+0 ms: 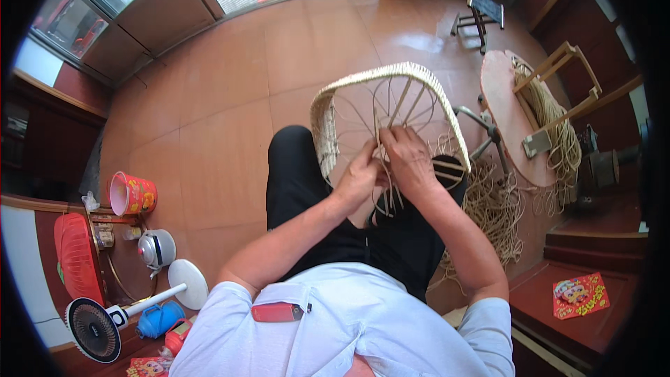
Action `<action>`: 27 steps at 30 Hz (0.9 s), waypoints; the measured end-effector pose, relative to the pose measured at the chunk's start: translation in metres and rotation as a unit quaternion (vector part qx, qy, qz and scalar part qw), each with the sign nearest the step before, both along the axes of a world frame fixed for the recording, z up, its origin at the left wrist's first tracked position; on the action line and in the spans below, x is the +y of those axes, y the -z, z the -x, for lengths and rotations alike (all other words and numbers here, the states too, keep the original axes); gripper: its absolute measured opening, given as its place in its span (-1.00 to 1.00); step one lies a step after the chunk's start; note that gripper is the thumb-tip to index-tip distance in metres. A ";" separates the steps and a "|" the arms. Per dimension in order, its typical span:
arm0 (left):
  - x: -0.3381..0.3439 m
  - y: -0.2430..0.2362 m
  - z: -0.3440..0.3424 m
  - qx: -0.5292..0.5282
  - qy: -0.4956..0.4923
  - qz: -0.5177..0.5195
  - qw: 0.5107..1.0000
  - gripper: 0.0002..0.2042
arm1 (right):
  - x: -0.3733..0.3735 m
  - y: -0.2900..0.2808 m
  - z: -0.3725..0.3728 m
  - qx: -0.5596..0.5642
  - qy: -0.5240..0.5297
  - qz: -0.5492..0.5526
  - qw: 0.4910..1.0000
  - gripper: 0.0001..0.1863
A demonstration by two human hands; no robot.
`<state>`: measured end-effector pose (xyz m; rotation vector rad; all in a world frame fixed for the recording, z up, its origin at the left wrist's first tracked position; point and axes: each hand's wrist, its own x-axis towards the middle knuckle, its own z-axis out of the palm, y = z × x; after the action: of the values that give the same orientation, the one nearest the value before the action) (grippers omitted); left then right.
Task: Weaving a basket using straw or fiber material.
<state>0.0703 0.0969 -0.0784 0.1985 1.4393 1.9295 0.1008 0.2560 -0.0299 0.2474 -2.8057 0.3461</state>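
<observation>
both hands (pixel 359 180) (pixel 412 160) gripping pale strands (pixel 377 123) of a woven frame (pixel 324 126), red print (pixel 579 294) with yellow lettering (pixel 594 301)

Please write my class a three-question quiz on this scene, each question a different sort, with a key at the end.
1. Multiple choice: What are the left hand and the right hand both at?
A) a metal kettle
B) a red bucket
C) a cord-wrapped frame

2. True or false: The fan is on the person's left, and the folding stool is on the right.

3. Short answer: Some tan cord hangs over the edge of the pinkish oval board. Where else is it heaped?

Key:
1. C
2. True
3. On the floor, to the person's right
</observation>
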 end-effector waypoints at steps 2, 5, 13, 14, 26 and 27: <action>0.010 0.003 -0.002 -0.038 -0.005 -0.002 0.999 -0.53 | 0.002 -0.001 0.001 0.027 -0.002 -0.014 1.000 -0.56; 0.013 0.000 0.003 -0.057 0.011 -0.003 0.998 -0.64 | 0.004 -0.008 -0.002 -0.008 -0.016 0.018 1.000 -0.57; -0.017 -0.023 0.001 -0.034 0.017 0.018 0.999 -0.64 | 0.028 -0.011 -0.005 -0.032 -0.072 0.076 0.994 -0.58; -0.023 -0.036 0.001 -0.062 0.044 0.014 0.997 -0.62 | 0.030 -0.014 -0.005 -0.036 -0.102 0.093 0.990 -0.59; -0.048 -0.095 0.019 -0.067 0.065 -0.040 0.995 -0.66 | 0.028 0.009 0.005 0.065 -0.109 0.176 0.976 -0.86; -0.059 -0.102 0.026 -0.047 0.052 -0.063 0.996 -0.68 | 0.026 0.010 0.009 0.057 -0.099 0.178 0.977 -0.86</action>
<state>0.0447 0.0378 0.0238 0.2322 1.2228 1.9206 0.0923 0.2816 -0.0401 0.4492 -2.5525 0.8409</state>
